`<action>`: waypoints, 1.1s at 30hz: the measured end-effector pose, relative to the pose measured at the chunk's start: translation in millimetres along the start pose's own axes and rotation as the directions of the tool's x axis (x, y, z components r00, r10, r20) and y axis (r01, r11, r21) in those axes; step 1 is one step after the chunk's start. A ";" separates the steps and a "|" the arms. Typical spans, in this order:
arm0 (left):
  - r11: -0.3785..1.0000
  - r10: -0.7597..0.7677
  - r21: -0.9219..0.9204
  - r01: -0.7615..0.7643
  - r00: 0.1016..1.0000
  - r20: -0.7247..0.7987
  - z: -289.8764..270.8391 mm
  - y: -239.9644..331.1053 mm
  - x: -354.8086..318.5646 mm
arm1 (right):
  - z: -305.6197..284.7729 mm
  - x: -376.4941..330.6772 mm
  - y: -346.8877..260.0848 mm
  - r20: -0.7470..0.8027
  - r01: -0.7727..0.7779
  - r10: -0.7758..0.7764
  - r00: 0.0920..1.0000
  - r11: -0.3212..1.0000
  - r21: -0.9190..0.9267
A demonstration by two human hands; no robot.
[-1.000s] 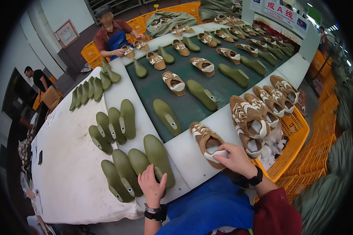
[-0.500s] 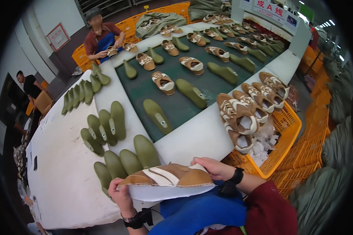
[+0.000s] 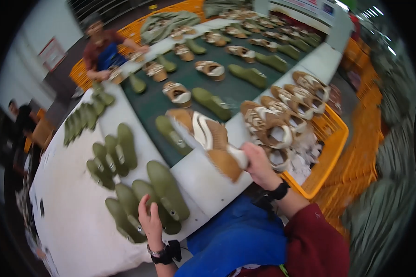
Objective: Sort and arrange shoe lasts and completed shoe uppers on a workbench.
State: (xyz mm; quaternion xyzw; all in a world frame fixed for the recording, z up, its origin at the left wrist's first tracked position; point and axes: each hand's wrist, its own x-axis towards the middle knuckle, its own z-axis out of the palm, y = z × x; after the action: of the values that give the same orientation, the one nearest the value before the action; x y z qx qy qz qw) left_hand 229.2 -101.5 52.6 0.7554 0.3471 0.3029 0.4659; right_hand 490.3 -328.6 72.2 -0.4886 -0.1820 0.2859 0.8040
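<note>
A brown and white shoe upper hangs tilted in the air, its toe toward the far left. My right hand is closed on its heel end, with the upper stretching out over the near edge of the green belt. My left hand has let its fingers spread and holds nothing. It is just above a near group of olive-green shoe lasts lying on the white table; whether it touches one I cannot tell.
More lasts lie farther along the white table. Green belt carries uppers and lasts in rows. Several uppers line its right ledge, above an orange crate with white scraps. Across the belt, a co-worker handles uppers.
My left hand has released the upper and dropped toward the near lasts. My right hand has swung the upper up and forward, over the belt's near edge. The whole view has shifted slightly.
</note>
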 end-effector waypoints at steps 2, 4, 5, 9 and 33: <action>0.828 0.271 0.485 -0.281 0.958 0.092 13.2 -8.3 -6.2 | 8.8 -4.3 5.1 -0.020 0.268 -0.309 0.951 0.851 -0.451; 0.772 0.303 0.525 -0.358 0.934 0.191 24.1 -17.2 -10.7 | 4.3 -8.9 19.7 0.227 0.394 -0.417 0.880 0.376 -0.838; 0.730 0.302 0.558 -0.394 0.919 0.254 27.4 -18.2 -8.2 | 2.4 -13.8 25.5 0.273 0.310 -0.194 0.942 0.191 -0.932; 0.528 0.388 0.724 -0.444 0.884 0.260 29.3 14.9 -17.1 | -10.2 -31.4 86.6 0.289 0.290 0.121 0.950 0.007 -0.957; 0.529 0.342 0.768 -0.362 0.919 0.197 24.3 15.9 -28.3 | 19.5 -54.3 0.0 0.431 0.433 -0.119 0.895 -0.004 -0.901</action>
State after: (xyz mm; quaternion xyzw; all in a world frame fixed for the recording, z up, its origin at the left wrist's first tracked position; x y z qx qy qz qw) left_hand 235.7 -141.4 54.1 0.9395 0.2801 0.1967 0.0168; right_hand 437.3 -349.9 80.4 -0.8180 -0.5109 -0.0275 0.2629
